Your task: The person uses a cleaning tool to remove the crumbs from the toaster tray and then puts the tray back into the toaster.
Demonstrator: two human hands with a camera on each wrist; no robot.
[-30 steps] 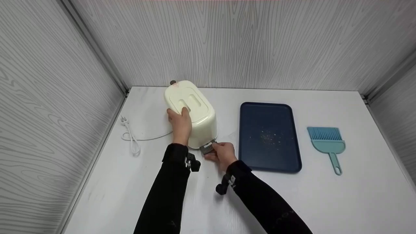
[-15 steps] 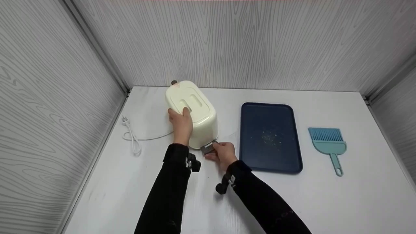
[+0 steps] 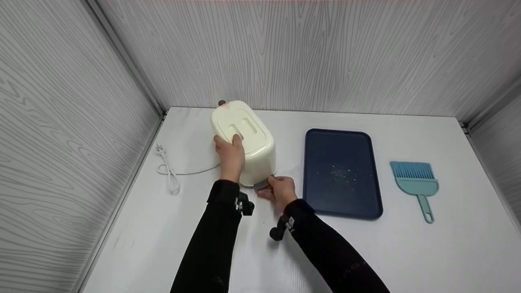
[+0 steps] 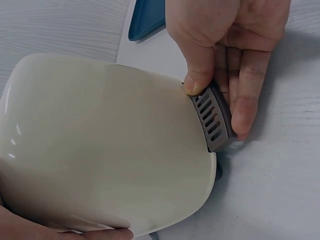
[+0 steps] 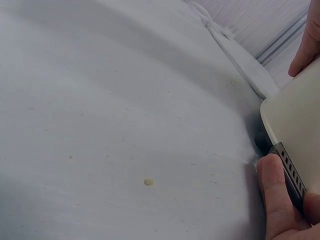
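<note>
A cream toaster [image 3: 260, 160] stands at an angle on the white table, its top with two long recesses facing up. My left hand [image 3: 231, 160] holds its near left side, the thumb on top near a recess. At the toaster's low near end, my right hand [image 3: 281, 190] pinches the dark grey slotted end of a crumb tray [image 4: 212, 117] between thumb and fingers. In the left wrist view, this end sits at the toaster's lower edge and sticks out a little. The rest of the crumb tray is hidden inside the toaster.
A dark blue tray [image 3: 340, 195] with scattered crumbs [image 3: 342, 173] lies right of the toaster. Farther right is a teal brush [image 3: 415, 179] with a dustpan-shaped head. A white cord with a plug [image 3: 162, 152] lies at the left. Grey wood-grain walls enclose the table.
The crumb tray's grey end has slid closer to the toaster, and the pale strip beside it no longer shows. Both hands keep their holds. The whole head view has shifted slightly.
</note>
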